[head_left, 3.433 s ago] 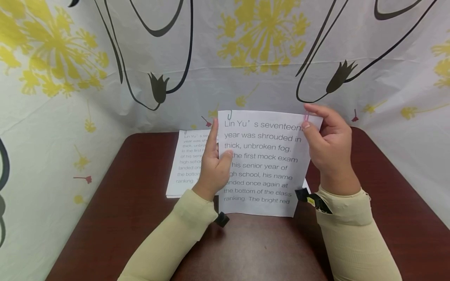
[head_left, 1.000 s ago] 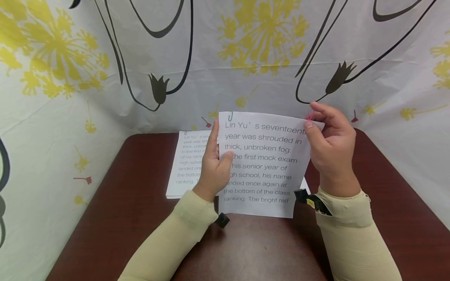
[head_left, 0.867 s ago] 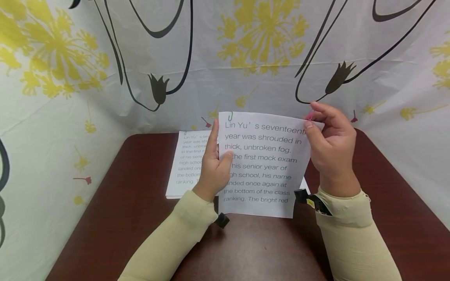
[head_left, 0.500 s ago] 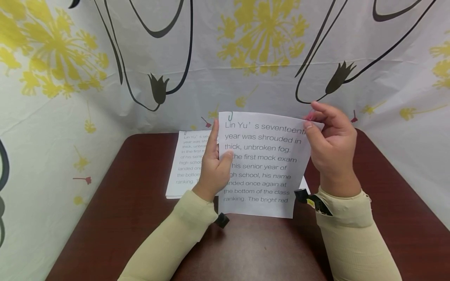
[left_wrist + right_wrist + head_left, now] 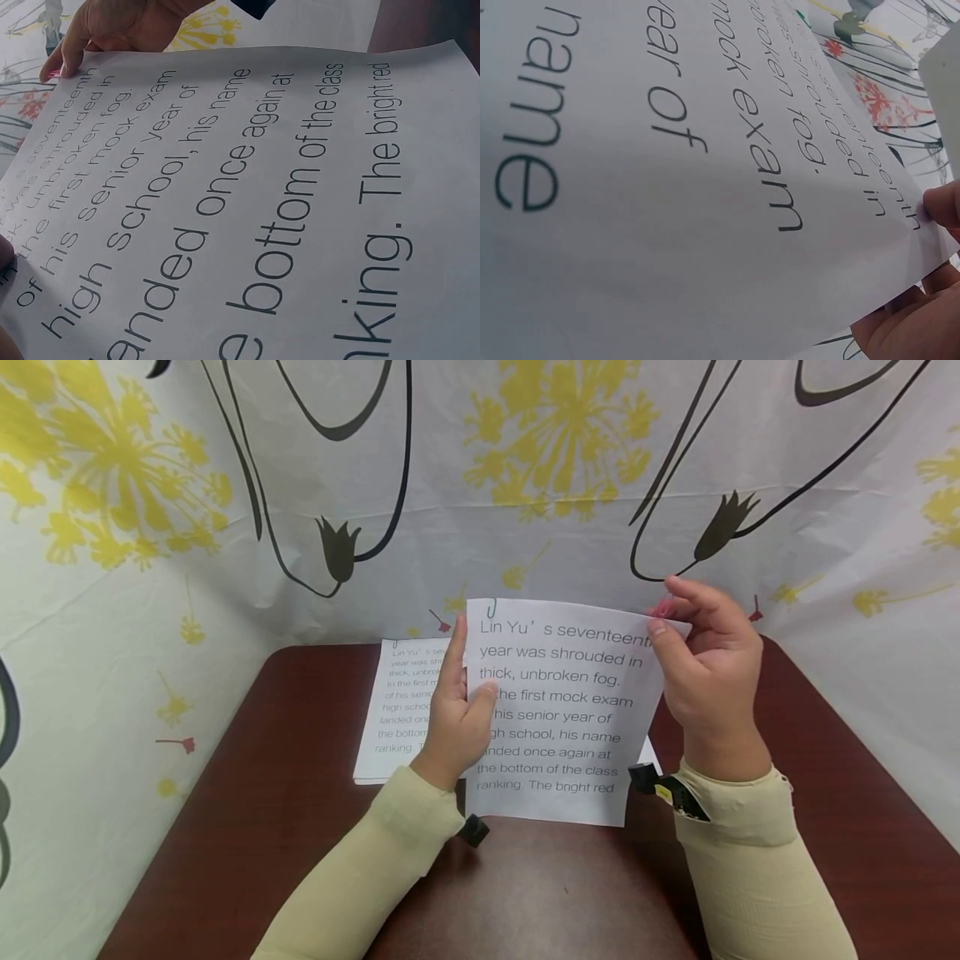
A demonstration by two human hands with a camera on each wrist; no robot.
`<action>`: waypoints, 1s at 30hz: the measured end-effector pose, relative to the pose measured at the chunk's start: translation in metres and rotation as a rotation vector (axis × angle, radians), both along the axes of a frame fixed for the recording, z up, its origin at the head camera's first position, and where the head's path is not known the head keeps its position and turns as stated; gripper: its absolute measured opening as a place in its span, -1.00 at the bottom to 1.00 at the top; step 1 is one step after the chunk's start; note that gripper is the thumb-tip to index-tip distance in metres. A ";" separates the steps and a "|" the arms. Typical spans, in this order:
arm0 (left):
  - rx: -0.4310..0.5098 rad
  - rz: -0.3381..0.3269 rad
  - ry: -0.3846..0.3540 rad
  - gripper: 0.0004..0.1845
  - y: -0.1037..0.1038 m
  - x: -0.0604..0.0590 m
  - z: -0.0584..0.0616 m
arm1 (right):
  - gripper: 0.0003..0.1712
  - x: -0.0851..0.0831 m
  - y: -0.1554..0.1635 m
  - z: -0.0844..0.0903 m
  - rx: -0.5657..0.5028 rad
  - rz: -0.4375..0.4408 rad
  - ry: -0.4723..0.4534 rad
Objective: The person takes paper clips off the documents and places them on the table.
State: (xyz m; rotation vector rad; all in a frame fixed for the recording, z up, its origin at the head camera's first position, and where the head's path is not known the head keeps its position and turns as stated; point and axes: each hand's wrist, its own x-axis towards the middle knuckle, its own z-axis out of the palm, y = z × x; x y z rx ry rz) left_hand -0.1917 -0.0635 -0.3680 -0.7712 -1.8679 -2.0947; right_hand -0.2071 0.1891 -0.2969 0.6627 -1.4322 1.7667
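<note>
The printed sheet (image 5: 558, 710) stands raised above the brown surface (image 5: 247, 827), its bottom edge near the surface. The left hand (image 5: 459, 710) pinches its 9 o'clock edge; the right hand (image 5: 701, 664) pinches the 1 o'clock corner, where a pink paper clip (image 5: 662, 607) sits. A second printed sheet (image 5: 397, 710) lies flat at 9 o'clock, near the flowered backdrop (image 5: 480, 485). Bare surface shows at 6 o'clock.

A printed sheet (image 5: 558, 710) stands upright above the counter (image 5: 300, 827). The left hand (image 5: 457, 710) grips its left edge, thumb on the front. The right hand (image 5: 705, 668) pinches the top right corner, where a pink paperclip (image 5: 662, 607) peeks out. Another printed sheet (image 5: 397, 706) lies flat near the counter's far edge, behind the left hand.
</note>
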 end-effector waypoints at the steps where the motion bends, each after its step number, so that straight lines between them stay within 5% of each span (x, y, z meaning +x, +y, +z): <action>1: 0.000 0.000 -0.001 0.02 0.000 0.000 0.000 | -0.54 0.000 0.000 0.000 -0.001 0.001 0.000; 30: -0.010 0.006 -0.012 0.02 0.000 0.000 0.000 | -0.56 0.001 0.003 -0.001 0.030 0.002 0.005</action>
